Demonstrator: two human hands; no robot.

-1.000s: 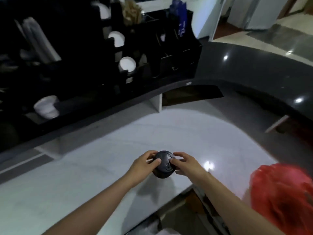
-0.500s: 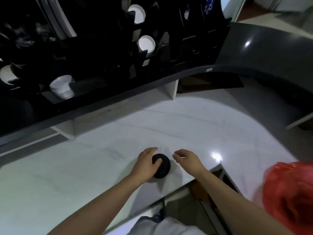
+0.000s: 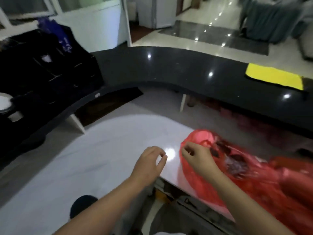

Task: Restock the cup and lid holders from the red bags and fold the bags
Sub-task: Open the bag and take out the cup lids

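The left hand (image 3: 149, 163) is hovering over the near edge of the white marble-patterned counter (image 3: 105, 150), its fingers loosely curled with thumb and forefinger nearly meeting, and nothing is showing between them. The right hand (image 3: 198, 158) is reaching just beside it to the rim of the crumpled red plastic bag (image 3: 254, 180), fingers bent at the bag's left edge; motion blur is making it hard to tell whether they are actually pinching the plastic or only touching it. The bag is lying on the right part of the counter, its mouth facing away from the person, with dark round shapes showing through the thin plastic inside. A round black lid stack (image 3: 83, 205) is sitting on the counter near the front edge, just left of the left forearm and well apart from both hands. At the far left, the black cup and lid holder (image 3: 42, 73) is standing on the raised dark ledge (image 3: 169, 72), with a white cup (image 3: 4, 100) showing in one slot. A flat yellow cloth (image 3: 274, 76) is lying on the same ledge at the far right
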